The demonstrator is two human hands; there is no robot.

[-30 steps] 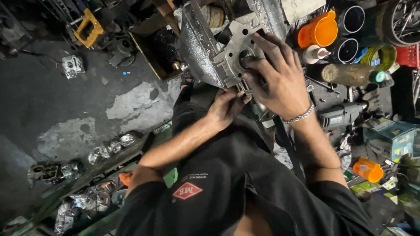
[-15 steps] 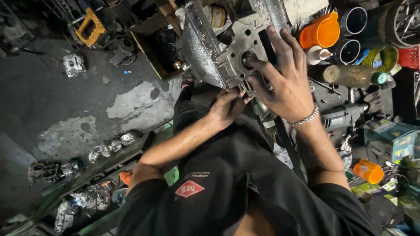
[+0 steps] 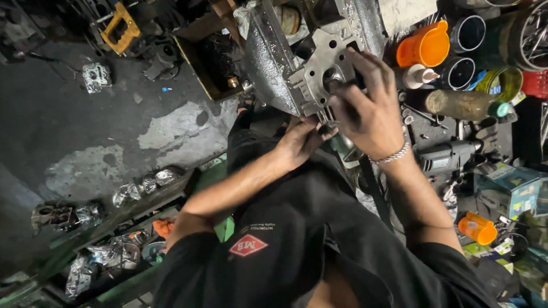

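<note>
A grey cast-metal engine part [image 3: 317,71] with bolt holes and a round bore lies at the top centre, tilted toward me. My right hand [image 3: 365,111], with a silver bracelet on its wrist, is spread over the part's face and grips it, the fingers covering the bore. My left hand [image 3: 301,141] reaches up from the lower left. Its fingers curl against the part's lower edge and hold it from below. What lies under my fingers is hidden. My black shirt fills the bottom of the view.
An orange jug [image 3: 425,45], dark cups [image 3: 468,33], a bottle [image 3: 462,104] and a grey power drill [image 3: 451,157] crowd the bench at right. On the stained concrete floor [image 3: 85,137] at left are a yellow tool [image 3: 121,25], a wooden box [image 3: 208,63] and foil-wrapped parts [image 3: 142,185].
My right hand has slid a little up across the part's face, with its fingers now over the bore. My left hand stays at the lower edge.
</note>
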